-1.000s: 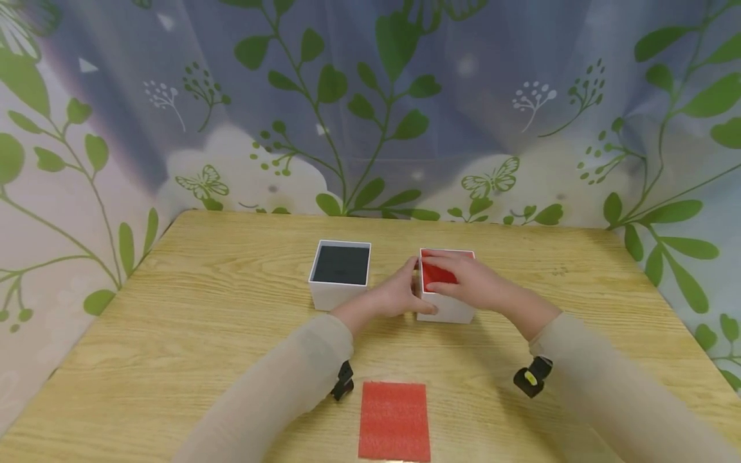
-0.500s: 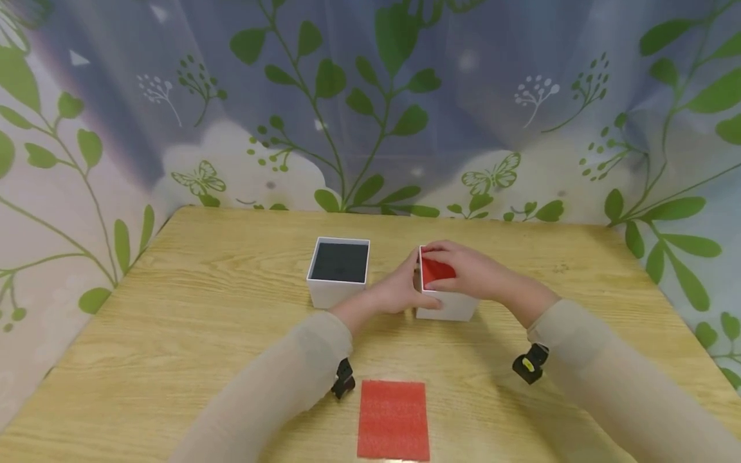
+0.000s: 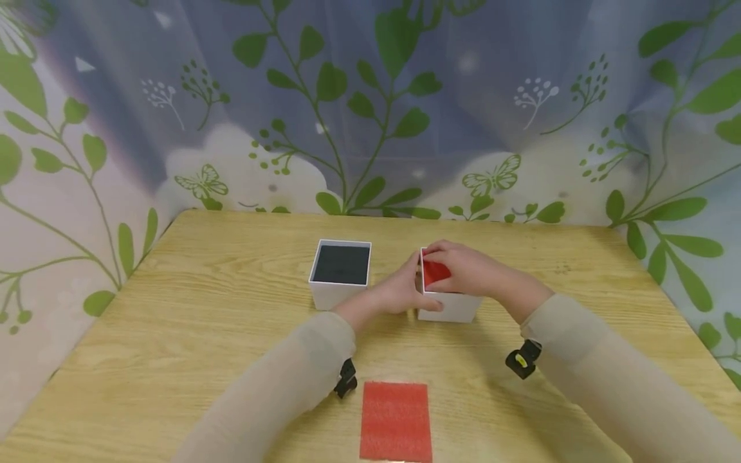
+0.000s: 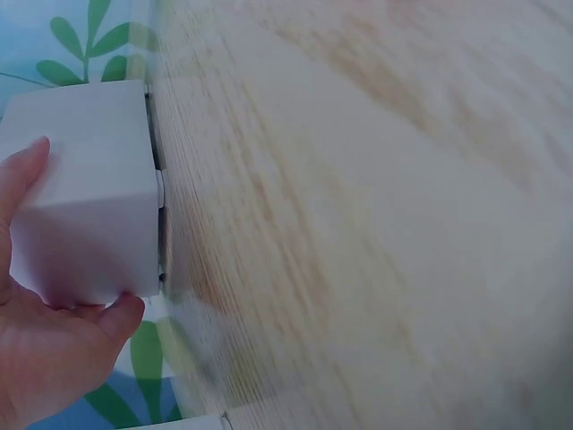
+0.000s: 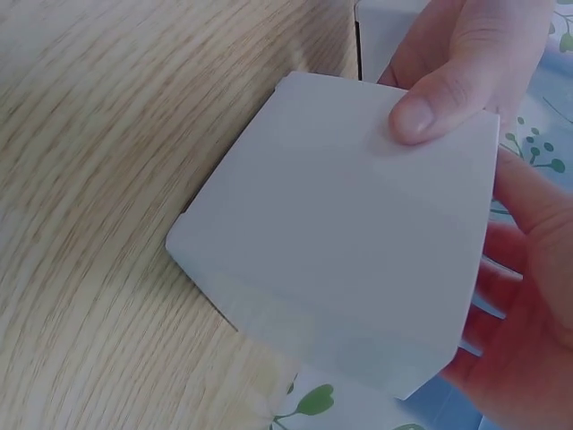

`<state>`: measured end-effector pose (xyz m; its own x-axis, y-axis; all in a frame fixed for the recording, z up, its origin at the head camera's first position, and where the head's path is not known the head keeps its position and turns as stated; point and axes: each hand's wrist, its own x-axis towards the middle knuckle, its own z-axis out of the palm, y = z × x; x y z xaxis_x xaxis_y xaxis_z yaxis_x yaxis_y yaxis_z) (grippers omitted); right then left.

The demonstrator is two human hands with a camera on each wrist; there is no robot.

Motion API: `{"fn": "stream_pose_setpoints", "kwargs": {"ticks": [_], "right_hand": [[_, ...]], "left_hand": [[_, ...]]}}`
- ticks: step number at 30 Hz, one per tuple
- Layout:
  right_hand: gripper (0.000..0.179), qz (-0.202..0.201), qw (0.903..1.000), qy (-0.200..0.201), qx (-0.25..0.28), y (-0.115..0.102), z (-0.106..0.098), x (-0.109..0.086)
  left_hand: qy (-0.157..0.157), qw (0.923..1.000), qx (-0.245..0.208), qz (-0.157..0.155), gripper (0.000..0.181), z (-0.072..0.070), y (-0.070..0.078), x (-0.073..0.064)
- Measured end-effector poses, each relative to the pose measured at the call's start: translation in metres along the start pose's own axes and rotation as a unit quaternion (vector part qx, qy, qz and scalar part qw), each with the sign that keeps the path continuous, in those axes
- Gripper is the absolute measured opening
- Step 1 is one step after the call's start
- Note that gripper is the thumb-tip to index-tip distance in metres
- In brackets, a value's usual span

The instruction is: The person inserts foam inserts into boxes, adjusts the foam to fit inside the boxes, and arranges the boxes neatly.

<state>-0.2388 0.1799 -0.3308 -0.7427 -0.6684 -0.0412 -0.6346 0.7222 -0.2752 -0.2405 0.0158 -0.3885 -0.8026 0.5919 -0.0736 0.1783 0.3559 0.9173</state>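
Two square white boxes stand on the table in the head view. My left hand (image 3: 399,290) grips the right-hand box (image 3: 448,310), its thumb (image 3: 431,303) against the front face and its other fingers along the left side. Red square material (image 3: 434,275) shows inside that box. Over the top lies my right hand (image 3: 471,269), its bent fingertips down inside the rim, on or close above the red; whether they pinch any of it I cannot tell. The right wrist view has the box's plain white side (image 5: 340,206) in front of those fingers.
Left of the hands is the other white box (image 3: 330,294), with dark square material (image 3: 341,265) inside. A red square sheet (image 3: 395,421) lies flat on the wooden table (image 3: 231,308) near its front, between the forearms. A leaf-patterned curtain (image 3: 370,128) hangs behind the table.
My right hand has shifted slightly and its fingers sit further over the right box's rim. My left thumb has slid a little to the right on the front face.
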Motion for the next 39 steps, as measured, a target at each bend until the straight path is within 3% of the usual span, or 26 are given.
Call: {"fn": "stream_pose_setpoints", "kwargs": {"ticks": [31, 39], "right_hand": [[0.047, 0.014, 0.9998, -0.011, 0.013, 0.0, 0.004, 0.001], [0.054, 0.047, 0.9986, -0.024, -0.01, 0.013, -0.009, -0.019]], "left_hand": [[-0.003, 0.9995, 0.03, -0.012, 0.101, -0.002, 0.0, -0.004], [0.006, 0.9995, 0.027, -0.017, 0.092, 0.0, -0.003, -0.002]]}}
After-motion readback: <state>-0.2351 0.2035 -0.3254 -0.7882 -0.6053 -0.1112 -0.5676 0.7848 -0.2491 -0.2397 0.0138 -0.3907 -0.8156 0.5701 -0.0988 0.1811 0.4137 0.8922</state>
